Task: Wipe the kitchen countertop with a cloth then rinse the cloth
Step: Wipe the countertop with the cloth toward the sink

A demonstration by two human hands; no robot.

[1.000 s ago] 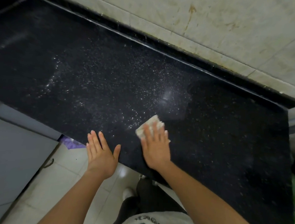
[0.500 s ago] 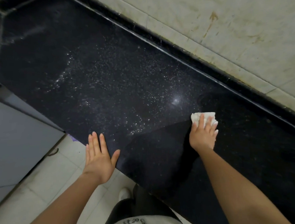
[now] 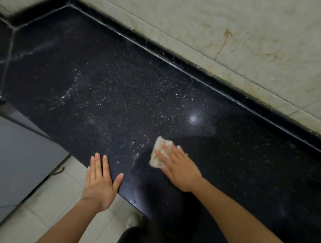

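We see the black countertop (image 3: 120,86) strewn with white specks across its middle and left, the wall (image 3: 251,33) behind it, and a cleaner dark patch around our hands. Our left hand (image 3: 100,184) lies flat and spread, holding nothing, at the front edge, while our right hand (image 3: 179,168) presses flat on the cloth (image 3: 157,154) near that edge. A pass toward us could sweep specks over the edge onto the floor (image 3: 51,199), and the small cloth may only smear them.
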